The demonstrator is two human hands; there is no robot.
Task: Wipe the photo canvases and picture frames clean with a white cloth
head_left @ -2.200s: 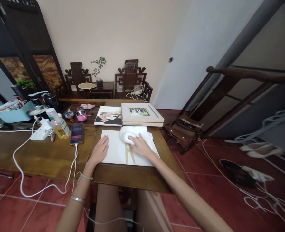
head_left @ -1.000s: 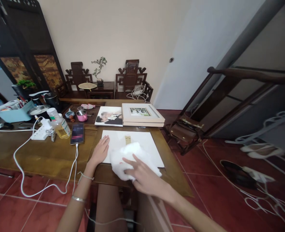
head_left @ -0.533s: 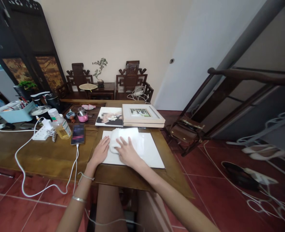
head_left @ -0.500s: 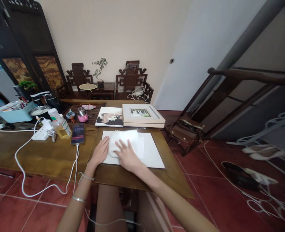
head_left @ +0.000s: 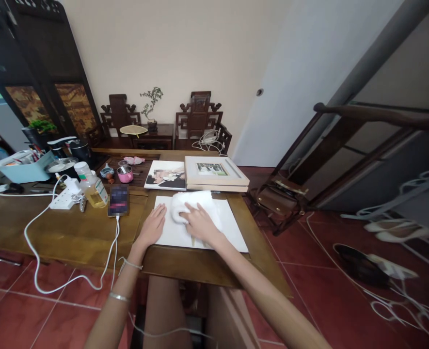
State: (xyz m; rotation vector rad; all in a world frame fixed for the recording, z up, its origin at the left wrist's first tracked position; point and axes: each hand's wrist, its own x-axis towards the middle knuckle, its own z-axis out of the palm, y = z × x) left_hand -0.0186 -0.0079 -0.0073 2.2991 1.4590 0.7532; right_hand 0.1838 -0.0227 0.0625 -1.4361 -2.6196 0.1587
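On the wooden table lies a flat white board (head_left: 233,228). My left hand (head_left: 154,225) rests flat on its left edge with the fingers stretched out. A fluffy white cloth (head_left: 180,206) is bunched on the board's upper middle. My right hand (head_left: 203,225) presses down on the cloth and grips it, its fingers bent into the fabric; part of the cloth is hidden beneath the hand. Just behind the board are a photo print (head_left: 166,175) and a stack of light wooden picture frames (head_left: 217,174).
Left of the board lie a phone (head_left: 119,200) on a charging cable, a bottle of yellowish liquid (head_left: 94,189), a white power strip (head_left: 67,198) and a pink cup (head_left: 125,173). A light-blue bin (head_left: 28,169) stands farther left. A dark wooden chair (head_left: 283,194) holds a brown bag.
My right hand and the white cloth have moved a little to the right and away from me over the board. The cloth is more bunched. My left hand stays at the board's left edge.
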